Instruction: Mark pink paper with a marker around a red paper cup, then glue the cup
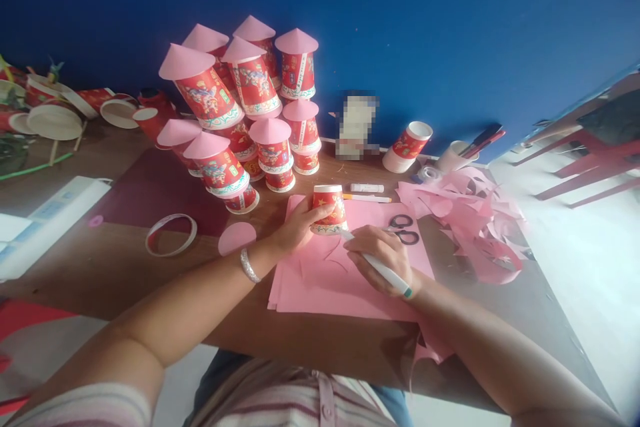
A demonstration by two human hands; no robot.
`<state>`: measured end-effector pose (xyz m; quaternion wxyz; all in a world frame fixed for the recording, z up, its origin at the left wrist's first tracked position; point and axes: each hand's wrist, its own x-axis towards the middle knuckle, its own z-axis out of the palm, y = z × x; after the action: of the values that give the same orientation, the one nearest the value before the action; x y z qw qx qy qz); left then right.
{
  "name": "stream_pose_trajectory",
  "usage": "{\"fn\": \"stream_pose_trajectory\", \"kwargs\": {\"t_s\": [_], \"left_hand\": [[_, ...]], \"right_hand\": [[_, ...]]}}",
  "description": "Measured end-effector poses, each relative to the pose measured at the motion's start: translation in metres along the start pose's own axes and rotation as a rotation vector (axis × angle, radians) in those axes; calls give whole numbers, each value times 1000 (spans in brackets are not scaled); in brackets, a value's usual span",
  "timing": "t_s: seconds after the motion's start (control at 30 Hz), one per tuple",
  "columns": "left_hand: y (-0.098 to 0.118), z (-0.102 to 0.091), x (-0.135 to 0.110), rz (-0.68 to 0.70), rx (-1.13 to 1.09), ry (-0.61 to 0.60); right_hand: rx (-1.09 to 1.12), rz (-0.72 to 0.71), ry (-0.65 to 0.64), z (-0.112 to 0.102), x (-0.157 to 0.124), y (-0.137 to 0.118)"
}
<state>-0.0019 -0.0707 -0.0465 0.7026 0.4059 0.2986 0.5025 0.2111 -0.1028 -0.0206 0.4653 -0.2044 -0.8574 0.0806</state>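
Note:
My left hand (303,223) grips a red patterned paper cup (330,207) that is upside down, its rim toward the pink paper sheets (310,287). In my right hand (380,255) is a white marker with a green end (387,272). The marker's tip meets or nearly meets the cup's lower rim; I cannot tell which. Curved marks or cuts show on the paper below the cup. Black-handled scissors (407,235) lie on the sheets just past my right hand, their blades hidden. A glue stick (367,188) and an orange-and-white marker (370,199) lie behind the cup.
Several stacked red cups with pink cone tops (270,147) stand at the back left. Pink paper scraps (470,213) pile up at the right, near a pen cup (450,157) and stacked cups (407,147). A ring (171,235) and a pink disc (237,238) lie left.

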Motion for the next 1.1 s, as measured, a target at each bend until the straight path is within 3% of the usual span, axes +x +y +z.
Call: {"fn": "stream_pose_trajectory", "kwargs": {"t_s": [0.13,0.47,0.7,0.9,1.1], "left_hand": [[-2,-3,1,-37,-23,49],[0,-6,2,-51,-78,57],[-9,-15,4,7,-8,58],[-4,-8,4,-2,-49,42],[-2,-4,3,-8,-40,8]], "right_hand": [[-133,35,18,-1,-5,10],[-165,140,15,9,-14,44],[-137,115,82,6,-10,22],[-135,137,91,10,-6,-4],[-136,49,57,9,-3,-5]]}}
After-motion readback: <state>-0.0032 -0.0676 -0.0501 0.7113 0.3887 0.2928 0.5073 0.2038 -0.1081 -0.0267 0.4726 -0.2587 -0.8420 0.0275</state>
